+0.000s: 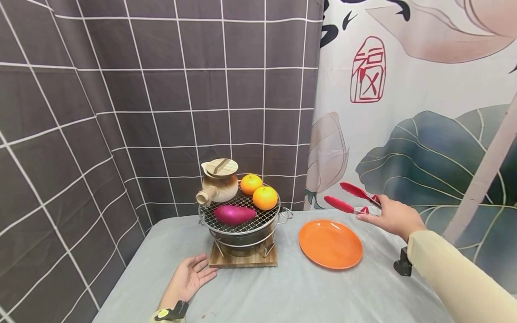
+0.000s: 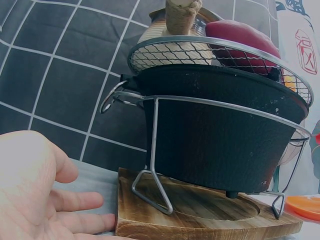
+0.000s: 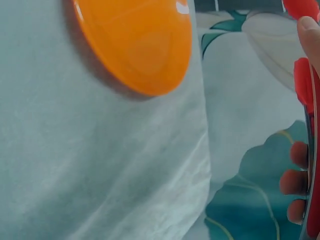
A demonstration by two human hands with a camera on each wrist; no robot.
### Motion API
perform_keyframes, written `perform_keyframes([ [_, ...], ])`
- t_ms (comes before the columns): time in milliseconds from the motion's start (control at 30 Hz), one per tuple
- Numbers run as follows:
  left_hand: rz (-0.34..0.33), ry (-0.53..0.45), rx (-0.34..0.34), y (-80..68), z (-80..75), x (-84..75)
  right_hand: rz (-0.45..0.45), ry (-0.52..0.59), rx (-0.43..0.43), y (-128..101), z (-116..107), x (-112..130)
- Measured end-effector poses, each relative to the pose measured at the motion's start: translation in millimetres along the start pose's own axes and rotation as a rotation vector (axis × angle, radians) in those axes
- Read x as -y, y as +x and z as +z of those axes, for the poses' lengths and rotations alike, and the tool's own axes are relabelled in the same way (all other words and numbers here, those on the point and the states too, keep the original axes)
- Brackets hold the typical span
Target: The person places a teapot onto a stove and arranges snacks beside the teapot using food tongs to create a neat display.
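Observation:
In the head view my right hand [image 1: 397, 218] grips a pair of red-tipped tongs [image 1: 343, 204], whose two arms stand apart above the far right side of the orange plate [image 1: 331, 244]. My left hand [image 1: 190, 274] lies palm up with fingers extended, its fingertips right at the wooden board [image 1: 242, 260]. On that board stands a black stove [image 2: 215, 130] in a wire frame, topped by a mesh grill [image 1: 243, 224]. The grill bears a purple sweet potato [image 1: 234, 215], two oranges [image 1: 265, 198] and a clay teapot [image 1: 220, 186] with a wooden lid.
A grey cloth covers the table [image 1: 169, 237]. Wire handles [image 1: 286, 215] stick out at the stove's sides. Behind hang a dark checked curtain [image 1: 210, 89] and a printed white curtain [image 1: 404, 89].

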State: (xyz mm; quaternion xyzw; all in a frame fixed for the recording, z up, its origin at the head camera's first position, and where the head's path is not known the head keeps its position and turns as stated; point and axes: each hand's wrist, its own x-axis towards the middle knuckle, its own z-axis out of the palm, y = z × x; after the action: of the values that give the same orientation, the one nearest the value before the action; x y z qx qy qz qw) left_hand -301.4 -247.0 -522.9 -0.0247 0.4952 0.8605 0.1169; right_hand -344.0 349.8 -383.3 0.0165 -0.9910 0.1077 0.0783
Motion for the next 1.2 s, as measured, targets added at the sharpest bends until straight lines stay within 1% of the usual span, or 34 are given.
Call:
perform_keyframes([
  [233, 0.000, 0.006, 0.027, 0.3, -1.1, -1.2, 0.083, 0.036, 0.032, -7, 11, -18],
  [400, 0.001, 0.005, 0.021, 0.6, -0.8, -1.1, 0.123, 0.058, 0.029, -12, 20, -28],
  [567, -0.006, 0.002, 0.003, 0.5, -1.1, -0.7, 0.144, 0.074, 0.019, -17, 31, -36],
  [700, -0.008, 0.000, 0.019, 1.1, -2.3, -0.1, 0.159, 0.076, 0.018, -21, 40, -43],
  [833, -0.008, -0.002, 0.038, 1.0, -2.6, 0.1, 0.184, 0.069, 0.032, -25, 50, -50],
  [1033, -0.007, -0.002, 0.019, 0.3, -3.3, 0.5, 0.221, 0.070, 0.072, -25, 70, -58],
  [1200, -0.006, 0.005, 0.033, -0.3, -2.2, -0.6, 0.253, 0.067, 0.073, -27, 83, -68],
])
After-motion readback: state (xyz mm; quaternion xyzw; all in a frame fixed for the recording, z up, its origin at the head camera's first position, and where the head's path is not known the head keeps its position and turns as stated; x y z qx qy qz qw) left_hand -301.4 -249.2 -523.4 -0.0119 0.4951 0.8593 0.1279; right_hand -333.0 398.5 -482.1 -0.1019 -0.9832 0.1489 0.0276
